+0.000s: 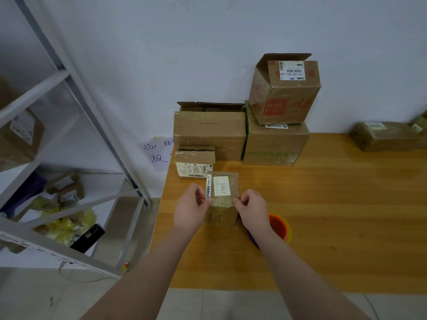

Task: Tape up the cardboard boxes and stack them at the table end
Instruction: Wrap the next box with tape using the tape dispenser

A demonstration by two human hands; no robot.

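Observation:
A small cardboard box [223,212] with a white label reading 5967 stands on the wooden table [323,215] near its left end. My left hand [191,207] pinches its left top edge and my right hand [250,209] pinches its right top edge. Behind it lies a flat small box [195,162] with a shipping label. At the wall stand a wide box [209,132], a green-printed box [275,144] and, on top of that one, a tilted red-printed box [285,93] with an open flap.
An orange cup nested in other coloured cups [279,226] lies just right of my right wrist. Another taped box [388,136] sits at the far right by the wall. A metal shelf rack [76,139] with parcels stands left of the table. A paper note [159,153] hangs on the wall.

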